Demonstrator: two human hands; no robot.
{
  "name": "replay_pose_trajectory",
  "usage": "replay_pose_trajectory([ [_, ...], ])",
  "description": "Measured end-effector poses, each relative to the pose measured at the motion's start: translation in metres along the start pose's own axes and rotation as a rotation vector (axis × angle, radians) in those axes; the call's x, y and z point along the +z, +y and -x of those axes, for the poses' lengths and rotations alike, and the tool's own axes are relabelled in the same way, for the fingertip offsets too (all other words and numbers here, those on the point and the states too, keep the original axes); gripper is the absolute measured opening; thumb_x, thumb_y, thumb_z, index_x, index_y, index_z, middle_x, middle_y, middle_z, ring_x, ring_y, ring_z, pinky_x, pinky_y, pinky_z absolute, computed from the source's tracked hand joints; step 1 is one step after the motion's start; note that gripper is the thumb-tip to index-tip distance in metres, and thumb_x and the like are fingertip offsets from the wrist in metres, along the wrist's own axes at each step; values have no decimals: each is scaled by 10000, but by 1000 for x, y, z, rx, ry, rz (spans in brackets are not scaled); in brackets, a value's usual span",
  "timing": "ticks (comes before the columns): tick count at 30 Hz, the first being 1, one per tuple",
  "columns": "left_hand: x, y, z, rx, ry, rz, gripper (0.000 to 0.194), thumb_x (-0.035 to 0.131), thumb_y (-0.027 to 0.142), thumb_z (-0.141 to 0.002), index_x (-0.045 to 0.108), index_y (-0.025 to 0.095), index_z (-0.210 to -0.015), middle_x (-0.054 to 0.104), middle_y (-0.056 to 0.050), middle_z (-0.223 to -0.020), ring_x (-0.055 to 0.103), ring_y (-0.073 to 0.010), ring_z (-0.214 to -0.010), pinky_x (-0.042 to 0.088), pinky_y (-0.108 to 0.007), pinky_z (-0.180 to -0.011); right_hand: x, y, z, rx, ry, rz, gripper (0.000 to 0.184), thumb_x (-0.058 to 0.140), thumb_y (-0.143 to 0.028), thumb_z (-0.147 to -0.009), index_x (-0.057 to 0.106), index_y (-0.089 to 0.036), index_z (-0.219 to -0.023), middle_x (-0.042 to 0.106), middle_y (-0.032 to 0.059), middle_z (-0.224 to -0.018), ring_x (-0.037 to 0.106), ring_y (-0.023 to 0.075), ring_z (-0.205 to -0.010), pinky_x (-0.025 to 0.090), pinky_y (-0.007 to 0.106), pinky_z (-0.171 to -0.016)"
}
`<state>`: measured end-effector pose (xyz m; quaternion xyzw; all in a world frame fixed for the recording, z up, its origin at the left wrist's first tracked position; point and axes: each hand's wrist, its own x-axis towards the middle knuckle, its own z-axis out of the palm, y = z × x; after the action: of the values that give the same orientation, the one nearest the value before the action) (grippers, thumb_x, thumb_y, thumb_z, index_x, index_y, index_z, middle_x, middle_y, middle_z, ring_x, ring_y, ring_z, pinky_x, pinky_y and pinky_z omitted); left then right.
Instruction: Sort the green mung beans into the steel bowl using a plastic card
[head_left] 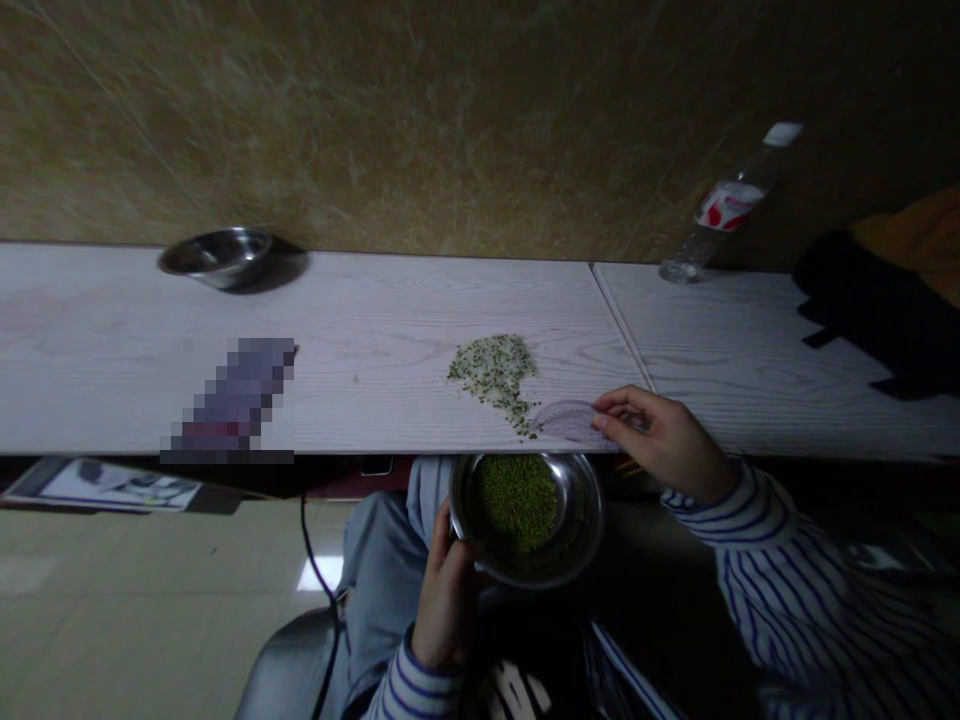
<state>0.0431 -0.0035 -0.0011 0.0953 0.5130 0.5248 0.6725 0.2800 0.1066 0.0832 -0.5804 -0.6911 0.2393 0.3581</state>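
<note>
My left hand (448,590) grips the left rim of a steel bowl (581,510), just below the table's front edge. Green mung beans (519,500) cover much of its bottom. Between the thumb and fingers of my right hand (660,435) is a clear, purplish protractor (571,422), lying low over the tabletop near the edge. Its left end is by a narrow trail of beans. That trail runs back to a thin patch of green beans mixed with white grains (495,368) on the white table (375,310).
A second steel bowl (217,258) stands at the back left near the wall. Further forward lies a pixelated object (236,400). A plastic bottle (720,210) with a red and white label stands at the back right, beside dark cloth (885,310). A cable (319,570) hangs below the table.
</note>
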Motion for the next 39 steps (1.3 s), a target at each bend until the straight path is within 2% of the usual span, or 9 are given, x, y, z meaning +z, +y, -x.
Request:
replay_pose_trajectory([
  [6,-1,1,0,2,11,5,711,677,248,-693,511,248,-1384,659,-75,-1249,611,-252,-969,549,-338,-766,-4,4,-1,27,21,-7,307,698,-502,-802,696,-199,-854,732,66,-727,696,211,-665,594,344,-654],
  [9,-2,0,-1,5,12,-6,672,671,254,-696,534,247,-1353,670,-75,-1222,614,-247,-951,547,-349,-779,-5,6,0,25,6,3,303,694,-492,-807,696,-193,-858,732,68,-731,695,211,-666,592,348,-656],
  [14,-3,-1,-2,1,12,-12,713,683,259,-690,518,277,-1383,641,-70,-1273,614,-240,-971,545,-351,-781,-2,6,1,13,-16,1,308,685,-489,-816,697,-185,-859,727,67,-725,682,204,-645,581,342,-635],
  [19,-3,-1,-2,-6,1,9,699,686,256,-715,505,274,-1390,646,-64,-1252,602,-228,-970,543,-338,-795,1,6,-1,7,-25,1,270,680,-451,-821,698,-187,-875,727,64,-735,679,203,-657,572,341,-635],
  [24,-5,-3,-2,6,-14,9,702,677,269,-721,492,270,-1398,667,-67,-1168,605,-217,-878,548,-350,-770,4,4,-4,-2,-35,-11,214,676,-404,-809,695,-199,-865,731,58,-738,676,201,-657,571,350,-655],
  [29,-3,-1,-1,1,9,6,770,671,234,-699,463,272,-1440,635,-78,-1300,617,-237,-956,554,-375,-812,5,1,-5,1,-51,-21,187,675,-379,-800,696,-205,-863,733,55,-752,684,202,-675,577,354,-678],
  [33,-2,0,-1,-5,11,2,774,667,241,-699,457,243,-1444,634,-96,-1318,620,-273,-1030,563,-372,-806,7,1,-5,7,-49,-27,189,674,-375,-798,697,-200,-865,730,56,-754,683,202,-680,577,353,-685],
  [39,-3,-1,-2,-9,18,15,838,699,248,-681,443,245,-1479,623,-111,-1347,627,-291,-1037,569,-396,-812,8,0,-5,1,-58,-18,205,675,-403,-807,691,-206,-864,719,51,-746,679,201,-672,578,362,-695],
])
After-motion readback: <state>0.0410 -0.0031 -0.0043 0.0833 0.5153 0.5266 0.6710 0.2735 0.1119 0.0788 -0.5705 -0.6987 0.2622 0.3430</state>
